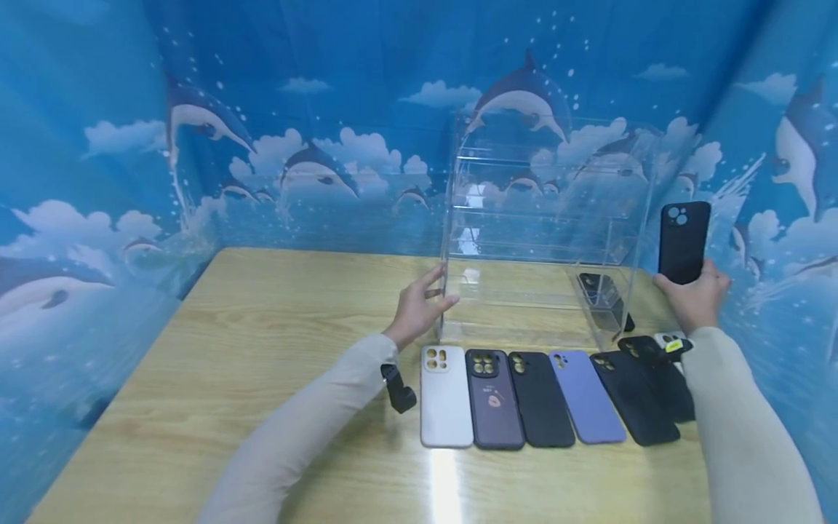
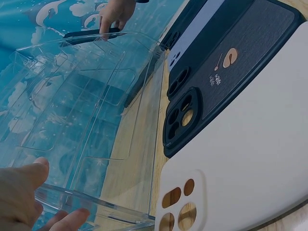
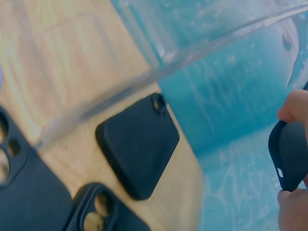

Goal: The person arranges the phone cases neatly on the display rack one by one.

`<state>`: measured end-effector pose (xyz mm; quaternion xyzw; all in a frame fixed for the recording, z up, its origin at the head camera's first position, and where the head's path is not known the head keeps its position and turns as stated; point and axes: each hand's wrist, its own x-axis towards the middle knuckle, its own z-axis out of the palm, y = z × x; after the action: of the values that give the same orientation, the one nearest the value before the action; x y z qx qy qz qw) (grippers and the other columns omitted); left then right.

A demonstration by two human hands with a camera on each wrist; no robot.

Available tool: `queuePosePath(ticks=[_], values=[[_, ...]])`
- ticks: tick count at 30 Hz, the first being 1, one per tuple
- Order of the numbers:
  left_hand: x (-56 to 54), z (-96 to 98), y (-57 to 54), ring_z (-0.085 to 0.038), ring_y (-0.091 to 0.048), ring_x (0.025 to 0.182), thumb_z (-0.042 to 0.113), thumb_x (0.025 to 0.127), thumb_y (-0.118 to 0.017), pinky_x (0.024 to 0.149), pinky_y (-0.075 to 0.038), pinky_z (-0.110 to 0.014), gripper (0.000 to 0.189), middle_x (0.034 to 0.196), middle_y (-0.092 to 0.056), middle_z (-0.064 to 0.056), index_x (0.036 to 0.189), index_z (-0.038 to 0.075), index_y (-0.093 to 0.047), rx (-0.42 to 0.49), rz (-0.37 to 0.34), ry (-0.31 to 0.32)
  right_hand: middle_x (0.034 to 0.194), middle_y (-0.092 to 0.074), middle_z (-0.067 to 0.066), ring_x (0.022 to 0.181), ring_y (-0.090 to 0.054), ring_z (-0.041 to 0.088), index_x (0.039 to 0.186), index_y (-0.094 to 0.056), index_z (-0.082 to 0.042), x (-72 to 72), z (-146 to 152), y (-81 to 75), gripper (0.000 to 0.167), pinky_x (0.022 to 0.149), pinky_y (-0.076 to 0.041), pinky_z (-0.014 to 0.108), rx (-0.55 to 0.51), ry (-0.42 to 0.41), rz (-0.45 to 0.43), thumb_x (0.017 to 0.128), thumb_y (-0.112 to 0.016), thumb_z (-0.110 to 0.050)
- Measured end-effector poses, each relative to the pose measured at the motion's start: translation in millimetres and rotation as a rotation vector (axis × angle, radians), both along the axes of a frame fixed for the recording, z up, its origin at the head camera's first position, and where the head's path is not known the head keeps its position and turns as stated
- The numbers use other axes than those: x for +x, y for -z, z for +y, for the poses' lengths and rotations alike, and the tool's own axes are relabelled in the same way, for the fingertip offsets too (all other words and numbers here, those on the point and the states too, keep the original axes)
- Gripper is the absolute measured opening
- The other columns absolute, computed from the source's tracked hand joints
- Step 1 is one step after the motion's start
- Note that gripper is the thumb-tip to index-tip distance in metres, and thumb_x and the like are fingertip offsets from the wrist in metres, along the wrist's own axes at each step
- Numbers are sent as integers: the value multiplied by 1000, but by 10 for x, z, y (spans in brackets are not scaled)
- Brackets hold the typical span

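Pinching the black phone case [image 1: 684,244] by its lower end with the right hand [image 1: 699,295], up near the back right corner of the table [image 1: 294,306], and gripping the clear rack [image 1: 543,213] at its left wall with the left hand [image 1: 417,307], so tbh best to brace lightly and avoid tipping it

Dolphin curtain [image 1: 366,73] around your wooden table [image 1: 275,327]

You face it beyond the back edge, blue with printed white clouds [image 1: 124,137]; it turns at the back-left corner and follows both side edges. Well in from the left edge, you see a glare streak [image 1: 444,480].
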<state>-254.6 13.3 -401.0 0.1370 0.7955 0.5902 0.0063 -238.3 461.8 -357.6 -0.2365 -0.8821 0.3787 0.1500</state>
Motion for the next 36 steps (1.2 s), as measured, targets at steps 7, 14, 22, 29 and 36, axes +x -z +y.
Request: queuePosePath(ticks=[7,14,22,29,36], values=[[3,-3,-6,-31,-56,121,20,87,-71,86,-58,-31,70,150,-40,1,147,28,-37,-1,-2,5,154,4,10,140,-15,33,153,2,-22,-28,-151,-203,88,116,-25,49,-128,57,102,90,-55,-44],[9,-4,-29,-31,-57,120,19,87,-71,86,-58,-32,70,150,-40,0,147,28,-37,-13,8,-1,155,-8,3,141,-20,22,152,-6,-28,-97,-330,-475,82,116,-29,41,-120,41,203,89,-56,-49],[24,6,-29,-31,-56,120,19,87,-70,86,-58,-32,68,149,-41,0,147,26,-38,-11,5,-8,152,-17,-2,131,-28,13,150,-11,-29,-161,-595,-897,80,111,-34,37,-75,2,254,88,-58,-52],[28,2,-46,-32,-56,120,18,88,-70,87,-57,-32,68,149,-42,0,147,26,-38,-8,1,-10,154,-7,-3,131,-26,15,150,5,-33,-210,-855,-1287,84,107,-36,37,-108,-74,231,91,-54,-42],[31,12,-42,-31,-57,120,18,88,-70,86,-58,-33,69,150,-41,0,147,26,-37,-21,-2,-12,155,-2,-4,139,-18,18,149,10,-36,-286,-1062,-1503,88,109,-34,38,-130,-112,224,91,-56,-39]])
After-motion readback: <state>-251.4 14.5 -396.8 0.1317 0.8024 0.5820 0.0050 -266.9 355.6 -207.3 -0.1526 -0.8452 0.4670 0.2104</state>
